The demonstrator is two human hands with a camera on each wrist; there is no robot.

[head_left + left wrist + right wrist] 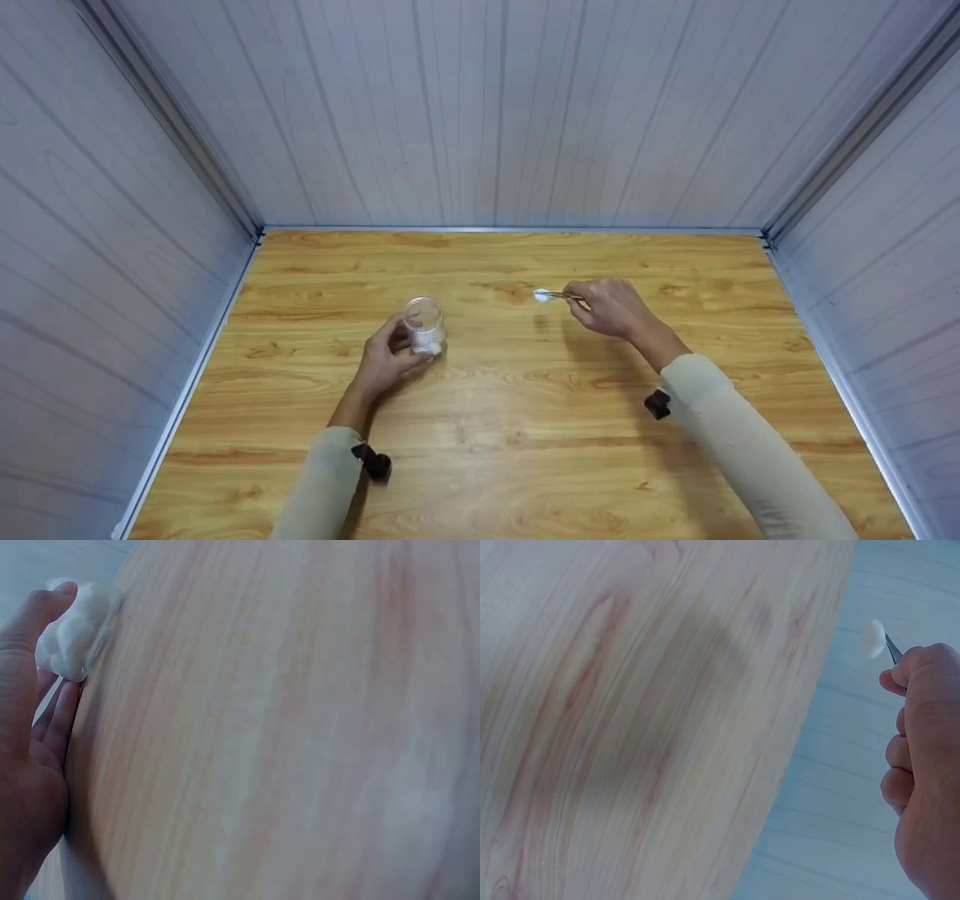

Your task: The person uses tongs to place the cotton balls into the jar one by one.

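Observation:
A clear jar [424,313] stands upright on the wooden table, its open mouth facing up. My left hand [384,364] grips it from the left side, thumb across the near side. White cotton balls [75,630] fill its lower part, seen in the left wrist view beside the thumb. Further right, my right hand [611,309] pinches thin metal tweezers [562,295] between thumb and forefinger. The tweezers' tips point left and hold one cotton ball [541,295] above the table, its shadow falling below. The other right fingers are curled in, as the right wrist view shows.
The wood-grain table [487,450] ends at a metal strip [510,229] along the back. Pale panel walls [495,112] rise behind it and on both sides. A black wrist mount [658,403] sticks out from the right sleeve, another [373,462] from the left.

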